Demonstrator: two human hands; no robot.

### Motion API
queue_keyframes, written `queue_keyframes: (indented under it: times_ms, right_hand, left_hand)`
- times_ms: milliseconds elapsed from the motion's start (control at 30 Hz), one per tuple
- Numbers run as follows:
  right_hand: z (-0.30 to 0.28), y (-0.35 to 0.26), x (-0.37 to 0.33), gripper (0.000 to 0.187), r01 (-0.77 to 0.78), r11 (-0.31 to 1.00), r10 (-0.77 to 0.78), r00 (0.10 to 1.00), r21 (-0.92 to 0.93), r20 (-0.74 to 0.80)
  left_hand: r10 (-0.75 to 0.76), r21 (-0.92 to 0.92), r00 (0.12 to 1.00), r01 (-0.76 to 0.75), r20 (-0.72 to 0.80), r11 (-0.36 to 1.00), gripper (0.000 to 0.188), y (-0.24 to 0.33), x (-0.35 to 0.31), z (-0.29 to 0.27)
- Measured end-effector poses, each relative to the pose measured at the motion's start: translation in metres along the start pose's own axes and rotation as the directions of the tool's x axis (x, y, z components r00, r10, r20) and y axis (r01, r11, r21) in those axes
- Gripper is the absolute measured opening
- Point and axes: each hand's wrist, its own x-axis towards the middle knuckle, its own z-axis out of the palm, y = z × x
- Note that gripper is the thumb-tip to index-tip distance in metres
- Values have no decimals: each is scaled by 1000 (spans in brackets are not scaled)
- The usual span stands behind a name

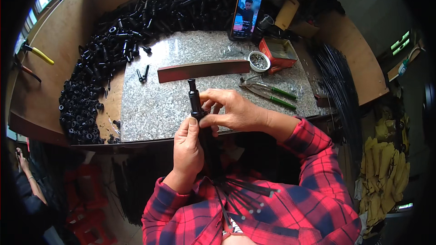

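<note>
Both hands are at work on one black cylindrical piece (195, 102), held upright in front of the chest at the near edge of the surface (150, 118); its narrow stepped end points up and away from the body. Left hand (187, 152) closed around the lower part, thumb pressed along the side. Right hand (231, 111) comes across from the right, pinching the piece between thumb and curled fingers at a collar, just above the left thumb. Below the hands, a fan of thin black ribs (250, 189) with pale tips spreads over the plaid shirt (318, 199).

Surface: grey speckled slab. Just beyond the piece, a dark reddish bar (204, 70) lies crosswise. To its left, two small black parts (143, 73) lie side by side. To its right, a white bowl (259, 62) of small metal bits, beside a red box (279, 53); nearer, pliers with green handles (281, 97). Lit phone (245, 15) stands upright at the back.

Large heap of black parts (154, 13) along the far and left edges; black rings (81, 113) at its near left end. Bundle of black rods (340, 81) at right. Far left, below the surface: another person's hand (23, 163), too small to read.
</note>
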Motion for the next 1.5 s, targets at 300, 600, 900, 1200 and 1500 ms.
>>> queue_keyframes:
  times_ms: [300, 600, 900, 1200, 1500]
  right_hand:
    - [17, 19, -11, 44, -225, 974, 224, 964, 8, -146]
    - [43, 11, -19, 22, -364, 730, 364, 923, 579, 122]
    - [46, 7, -22, 21, -274, 791, 293, 955, 547, 55]
    - [51, 12, -24, 23, -261, 755, 273, 959, 601, 75]
    - [55, 10, -22, 25, -253, 753, 279, 959, 607, 54]
  left_hand:
    - [-8, -59, 997, 4, -72, 998, 35, 5, -4, -6]
    - [53, -8, 995, -54, -86, 999, 36, 14, -8, -6]
    - [19, -152, 988, -43, -151, 987, 32, 11, -5, -9]
    - [18, -114, 1000, -20, -16, 993, 34, 17, -9, -16]
    - [33, -151, 999, -36, -23, 988, 36, 15, -10, -20]
